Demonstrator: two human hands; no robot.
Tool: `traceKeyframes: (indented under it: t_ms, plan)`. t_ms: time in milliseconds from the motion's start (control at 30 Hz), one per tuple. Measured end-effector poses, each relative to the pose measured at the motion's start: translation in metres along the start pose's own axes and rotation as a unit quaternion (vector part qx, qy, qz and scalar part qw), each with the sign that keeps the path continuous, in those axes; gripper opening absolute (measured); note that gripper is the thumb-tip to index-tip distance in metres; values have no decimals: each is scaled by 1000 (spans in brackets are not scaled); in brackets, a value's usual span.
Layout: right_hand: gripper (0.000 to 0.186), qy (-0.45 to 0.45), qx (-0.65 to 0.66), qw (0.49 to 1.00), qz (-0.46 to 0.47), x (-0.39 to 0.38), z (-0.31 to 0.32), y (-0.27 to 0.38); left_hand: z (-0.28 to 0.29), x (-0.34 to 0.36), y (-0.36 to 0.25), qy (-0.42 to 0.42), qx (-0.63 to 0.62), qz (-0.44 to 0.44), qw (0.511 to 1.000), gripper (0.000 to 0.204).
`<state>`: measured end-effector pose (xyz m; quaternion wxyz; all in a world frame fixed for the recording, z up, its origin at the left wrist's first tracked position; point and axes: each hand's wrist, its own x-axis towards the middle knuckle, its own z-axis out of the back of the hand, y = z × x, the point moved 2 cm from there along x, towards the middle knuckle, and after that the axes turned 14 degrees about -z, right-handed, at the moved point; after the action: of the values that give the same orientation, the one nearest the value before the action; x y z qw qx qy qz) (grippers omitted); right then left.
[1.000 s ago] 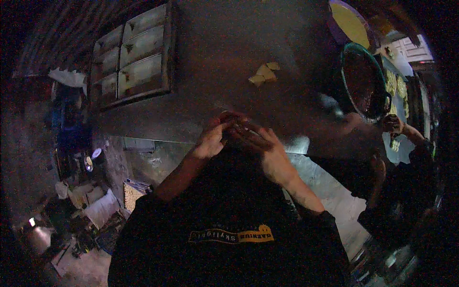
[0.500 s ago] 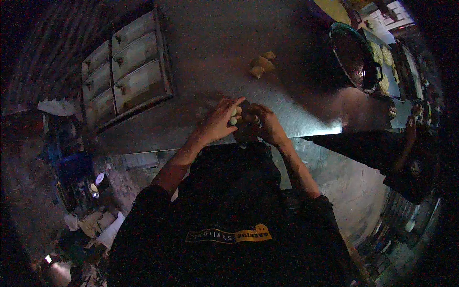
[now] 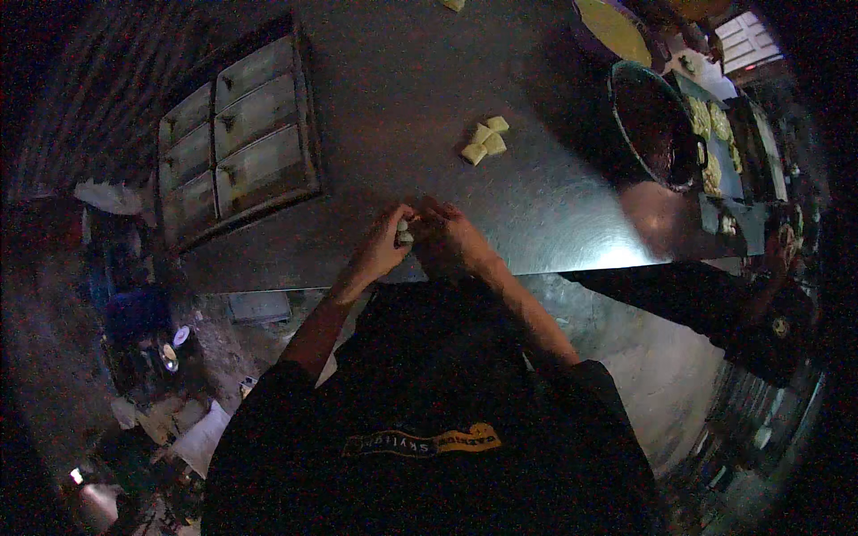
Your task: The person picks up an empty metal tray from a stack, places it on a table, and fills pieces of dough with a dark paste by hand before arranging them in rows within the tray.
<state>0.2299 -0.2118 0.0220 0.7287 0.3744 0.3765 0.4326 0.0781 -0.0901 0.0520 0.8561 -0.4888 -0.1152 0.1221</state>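
Note:
My left hand (image 3: 382, 248) is over the near edge of the metal table (image 3: 375, 134). Its fingers are curled round a small pale dough piece (image 3: 404, 234). Close beside it, my right hand (image 3: 463, 239) is bent inward with its fingertips near the left ones. Those right fingers lie in shadow, and whether they hold anything is hidden. Beyond both hands sits a small cluster of pale dough pieces (image 3: 483, 141) on the tabletop. One more pale piece (image 3: 454, 4) is cut off by the top edge of the view.
At the left lies a metal frame of square pans (image 3: 259, 116). A big dark basin with side handles (image 3: 657, 125) stands at the right, near a bowl of yellow stuff (image 3: 617, 36). Trays of pale yellow pieces (image 3: 710, 134) lie past it. A co-worker's dark sleeve (image 3: 661, 295) reaches in at right.
My hands have shifted left and slightly nearer to me, the right one more turned inward. The view has moved a little, and the dough cluster looks brighter.

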Motion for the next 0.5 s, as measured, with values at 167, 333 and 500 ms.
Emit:
traceKeyframes:
  t_ms: [167,333,500]
  plan:
    - [32,-108,-131,980,-106,31,90,-17,21,6,-48,-41,243,-103,964,56]
    - [34,-322,-342,880,-78,103,174,-80,-5,72,-93,-25,193,-102,976,55]
    - [38,-325,-191,923,-80,113,149,-38,-59,141,-67,-29,247,-94,964,44]
